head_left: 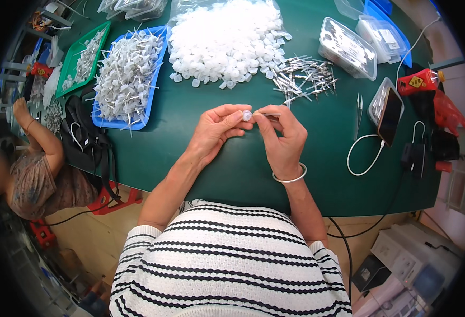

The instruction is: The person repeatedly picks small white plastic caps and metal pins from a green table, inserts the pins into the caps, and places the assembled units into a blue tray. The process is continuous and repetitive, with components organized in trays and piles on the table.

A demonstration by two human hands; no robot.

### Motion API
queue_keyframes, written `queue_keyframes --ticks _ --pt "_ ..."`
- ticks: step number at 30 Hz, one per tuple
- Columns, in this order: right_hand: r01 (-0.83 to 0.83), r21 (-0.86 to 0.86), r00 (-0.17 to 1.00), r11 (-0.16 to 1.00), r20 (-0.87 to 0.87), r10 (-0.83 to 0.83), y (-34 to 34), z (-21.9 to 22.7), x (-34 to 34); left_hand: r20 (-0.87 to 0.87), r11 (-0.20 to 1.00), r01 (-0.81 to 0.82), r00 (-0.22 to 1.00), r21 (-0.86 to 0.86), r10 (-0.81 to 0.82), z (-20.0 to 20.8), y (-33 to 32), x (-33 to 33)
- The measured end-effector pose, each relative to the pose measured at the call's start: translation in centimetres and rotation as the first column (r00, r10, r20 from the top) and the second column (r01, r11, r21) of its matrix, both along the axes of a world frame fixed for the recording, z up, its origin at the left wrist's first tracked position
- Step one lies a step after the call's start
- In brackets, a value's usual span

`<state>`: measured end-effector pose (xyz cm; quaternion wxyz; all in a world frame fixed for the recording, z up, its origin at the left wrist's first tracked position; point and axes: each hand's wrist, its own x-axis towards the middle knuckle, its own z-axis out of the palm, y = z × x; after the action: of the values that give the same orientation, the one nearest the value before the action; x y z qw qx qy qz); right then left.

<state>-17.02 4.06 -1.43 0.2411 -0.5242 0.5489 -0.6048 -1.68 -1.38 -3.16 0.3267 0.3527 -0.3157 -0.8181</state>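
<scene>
My left hand (215,128) pinches a small, whitish, translucent plastic cap (247,115) between thumb and fingertips. Close beside it, my right hand (283,140) is closed on a thin metal rod (271,114), which lies along the fingers; its inner end is hidden by the fingertips at the cap. Both hands are above the green table (232,169). Beyond them spreads a big heap of similar white plastic caps (222,42) on a clear bag. To its right lies a loose pile of slim metal rods (307,79).
A blue tray (119,124) of capped rods and a green tray (67,57) stand at the left. Right are a clear lidded box (348,50), tweezers (358,113), and a phone (390,117) with a white cable on a container. A co-worker (47,179) sits left, near a black bag (82,134).
</scene>
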Motion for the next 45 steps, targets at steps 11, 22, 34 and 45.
queue_keyframes --ticks 11,22,34,45 --pt "-0.039 -0.017 0.998 0.999 -0.046 0.038 -0.11 0.39 -0.38 0.038 0.998 0.012 0.999 -0.054 -0.01 0.04 -0.05 0.06" --pt "-0.013 0.015 1.0 1.0 0.028 0.012 -0.01 -0.11 -0.12 -0.011 0.999 0.036 0.999 0.028 -0.036 -0.03 -0.05 0.13" --pt "-0.018 0.0 0.999 1.0 0.032 0.018 0.09 -0.15 -0.04 -0.059 0.993 0.043 0.998 0.108 -0.037 -0.11 -0.09 0.07" --pt "-0.044 -0.01 0.999 0.999 -0.011 0.044 0.01 0.22 -0.19 0.013 0.999 0.048 0.999 0.002 -0.048 0.11 0.06 0.06"
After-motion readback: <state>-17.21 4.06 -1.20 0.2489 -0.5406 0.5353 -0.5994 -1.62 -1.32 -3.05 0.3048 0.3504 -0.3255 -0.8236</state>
